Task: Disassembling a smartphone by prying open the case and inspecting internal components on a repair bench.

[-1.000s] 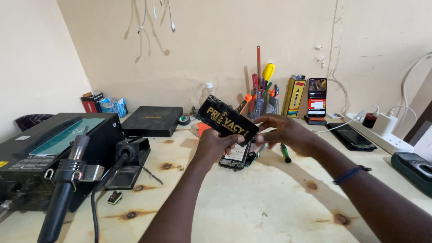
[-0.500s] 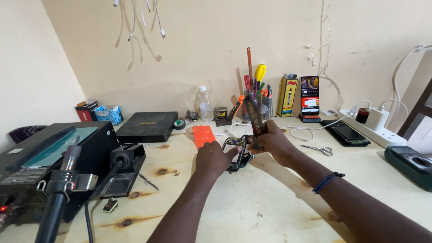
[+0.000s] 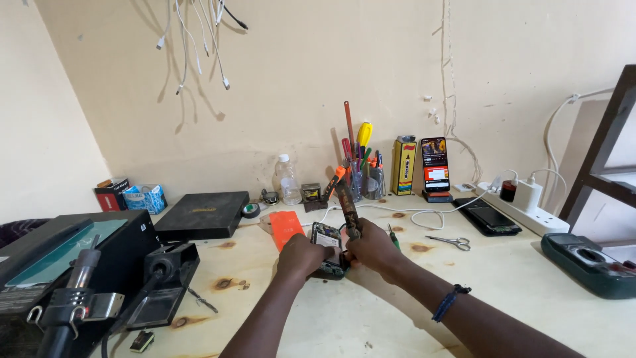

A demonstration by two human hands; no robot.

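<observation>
Both hands grip: left hand (image 3: 303, 255) steadies the opened dark phone (image 3: 326, 238); right hand (image 3: 372, 246) holds the thin dark card (image 3: 346, 207) upright—keep it level.

You see both of your forearms rising from the bottom edge of the frame toward its centre, bare from elbow to fingers, with no sleeve showing on either. Your left hand (image 3: 303, 253) wears nothing: no ring, no watch, no glove. Your right hand (image 3: 374, 246) is bare as well. The one thing you wear is a thin dark blue cord bracelet (image 3: 449, 302) looped around your right wrist, lower right of centre, with a small knot or bead on it.
</observation>
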